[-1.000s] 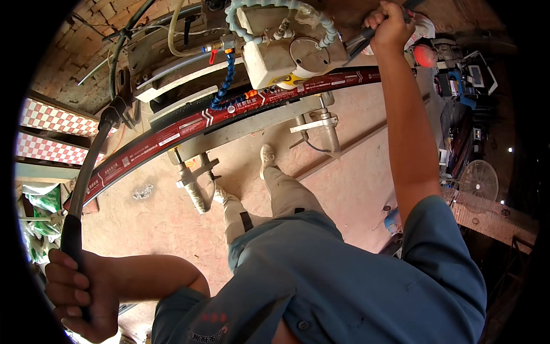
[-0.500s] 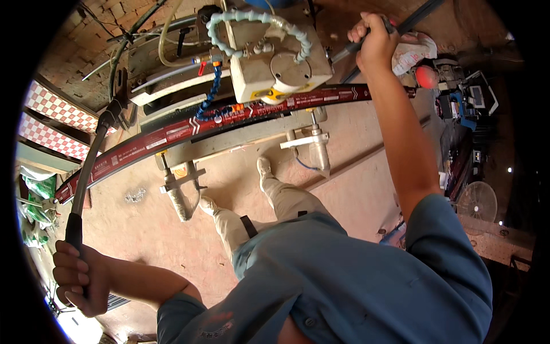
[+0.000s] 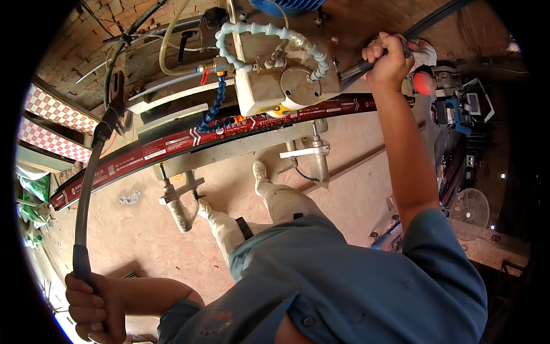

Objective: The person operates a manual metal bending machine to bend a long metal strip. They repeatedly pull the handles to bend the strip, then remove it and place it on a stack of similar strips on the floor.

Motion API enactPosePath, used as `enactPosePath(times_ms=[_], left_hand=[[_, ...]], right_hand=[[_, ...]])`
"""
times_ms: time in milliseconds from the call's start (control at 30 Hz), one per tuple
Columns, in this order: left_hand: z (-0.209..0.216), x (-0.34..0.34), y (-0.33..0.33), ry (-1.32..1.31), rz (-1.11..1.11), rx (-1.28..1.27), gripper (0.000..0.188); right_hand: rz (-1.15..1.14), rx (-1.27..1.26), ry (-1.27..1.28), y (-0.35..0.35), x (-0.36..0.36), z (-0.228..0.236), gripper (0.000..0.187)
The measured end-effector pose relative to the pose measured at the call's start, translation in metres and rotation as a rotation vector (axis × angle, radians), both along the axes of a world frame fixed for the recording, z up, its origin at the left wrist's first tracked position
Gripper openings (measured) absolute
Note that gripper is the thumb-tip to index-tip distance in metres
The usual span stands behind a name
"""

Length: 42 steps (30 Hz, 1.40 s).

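Low at the left, my left hand [image 3: 94, 307] is wrapped round the dark grip of a long metal lever [image 3: 84, 212], which rises to a pivot on the machine. Up at the right, my right hand [image 3: 389, 63] grasps the black grip of a second handle [image 3: 360, 67] joined to the side of a pale, boxy machine head [image 3: 258, 92]. Under that head lies a long slab with a dark red printed edge [image 3: 132, 163]. A blue segmented hose [image 3: 219, 97] with an orange nozzle [image 3: 239, 120] points at the slab's edge. The head hides where it meets the slab.
Two clamp cylinders [image 3: 180, 211] [image 3: 319, 163] hang at the near side of the machine bed. A pale segmented hose [image 3: 220, 43] loops over the head. Red-and-white checked panels [image 3: 54, 140] are at left, and a fan [image 3: 470, 207] and a red ball-like object [image 3: 424, 83] at right.
The machine head and my right hand have shifted a little to the right. My left hand and its lever end sit lower and further right. The whole view has also moved slightly.
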<state>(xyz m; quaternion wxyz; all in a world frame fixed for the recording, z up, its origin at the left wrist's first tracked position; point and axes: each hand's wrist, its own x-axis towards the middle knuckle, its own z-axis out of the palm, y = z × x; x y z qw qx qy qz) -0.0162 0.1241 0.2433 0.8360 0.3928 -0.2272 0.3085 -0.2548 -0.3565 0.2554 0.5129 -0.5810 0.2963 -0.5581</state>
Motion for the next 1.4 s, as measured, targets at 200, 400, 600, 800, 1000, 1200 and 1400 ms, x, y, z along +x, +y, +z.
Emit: enactPosePath(times_ms=[200,400,600,800,1000,1200,1400], left_hand=[[0.004,0.004,-0.001,0.002,0.01,-0.013,0.028],[-0.018,-0.005,0.01,-0.065,-0.003,0.031,0.024],[-0.053,-0.025,0.017,-0.319,-0.164,0.165,0.023],[-0.061,-0.018,0.016,-0.487,-0.279,0.265,0.028],[-0.066,-0.02,0.017,-0.477,-0.268,0.237,0.029],[-0.066,-0.023,0.014,-0.462,-0.247,0.232,0.029],[-0.066,-0.023,0.015,-0.457,-0.25,0.224,0.025]], right_hand=[[0.071,0.012,-0.067,-0.003,-0.005,0.0,0.015],[-0.036,0.037,-0.084,-0.005,0.005,-0.006,0.016],[0.028,0.046,-0.052,-0.014,0.002,-0.012,0.016],[-0.024,0.015,0.17,-0.025,-0.008,-0.015,0.034],[-0.048,-0.018,0.151,-0.015,0.005,-0.013,0.03],[0.037,0.02,0.106,-0.025,-0.004,-0.014,0.021],[0.075,0.003,0.058,-0.019,-0.004,-0.013,0.019]])
